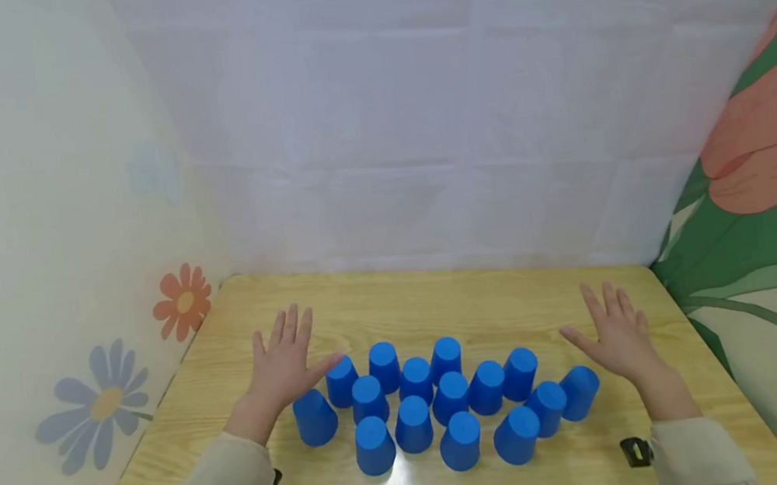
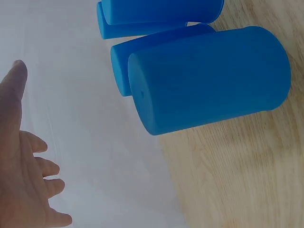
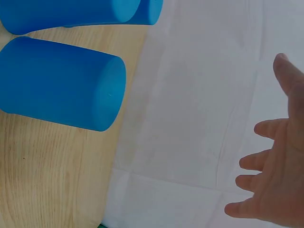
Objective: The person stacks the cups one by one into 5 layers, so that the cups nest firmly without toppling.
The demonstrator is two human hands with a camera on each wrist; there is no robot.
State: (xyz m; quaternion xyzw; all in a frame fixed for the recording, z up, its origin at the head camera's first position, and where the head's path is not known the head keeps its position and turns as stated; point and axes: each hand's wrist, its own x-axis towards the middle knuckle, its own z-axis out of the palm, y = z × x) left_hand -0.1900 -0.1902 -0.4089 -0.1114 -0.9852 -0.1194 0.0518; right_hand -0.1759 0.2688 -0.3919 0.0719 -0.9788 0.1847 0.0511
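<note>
Several blue cups stand upside down in a loose cluster on the wooden table, among them a front-left cup (image 1: pixel 375 447) and a cup at the right end (image 1: pixel 579 393). My left hand (image 1: pixel 287 368) is spread with straight fingers at the cluster's left side, above the leftmost cup (image 1: pixel 316 419); in the left wrist view a large blue cup (image 2: pixel 209 80) is apart from that hand. On the other side, my right hand (image 1: pixel 619 341) is spread too, its thumb toward the cups. A single blue cup (image 3: pixel 61 83) lies nearest it in the right wrist view. Neither hand holds anything.
The wooden table (image 1: pixel 230 351) meets a white sheet (image 1: pixel 383 118) at its back edge. A wall with painted flowers (image 1: pixel 105 402) borders the left, and a large floral print (image 1: pixel 765 136) borders the right. Black wrist straps (image 1: pixel 637 452) show near the sleeves.
</note>
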